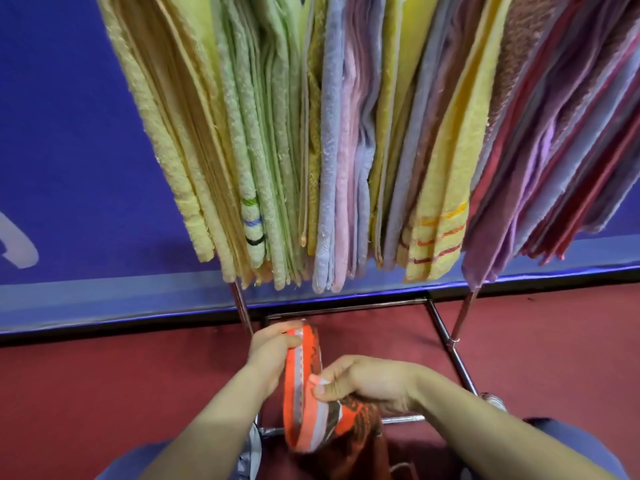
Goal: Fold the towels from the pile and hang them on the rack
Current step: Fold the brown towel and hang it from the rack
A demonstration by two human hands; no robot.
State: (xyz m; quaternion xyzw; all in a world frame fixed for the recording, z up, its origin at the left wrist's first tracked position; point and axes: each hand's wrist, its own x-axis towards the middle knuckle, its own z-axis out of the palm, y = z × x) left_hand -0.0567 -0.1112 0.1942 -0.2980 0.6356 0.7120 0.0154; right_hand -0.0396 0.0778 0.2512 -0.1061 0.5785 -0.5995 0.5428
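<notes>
Fingers [320, 384] of the right hand [363, 379] are curled, thumb pinching the near part of the orange towel [301, 414]. The left hand [272, 346] grips the towel's far end, fingers clamped round its folded edge. The towel is orange with pale grey-white stripes along the edge and a dark brown patterned section; it is bunched and hangs down near centre between both hands, over the rack [462, 317] base bars. Blue-grey sleeves [571, 445] sit at the near edge. Red floor [104, 393] lies left and right. Farther off, hung towels crowd the rack: pale yellow towels [180, 133] left, green towels [256, 133], lilac and pink towels [339, 168] centre, a yellow red-striped towel [440, 209], maroon and purple towels [554, 133] right. A blue wall [69, 133] stands behind.
</notes>
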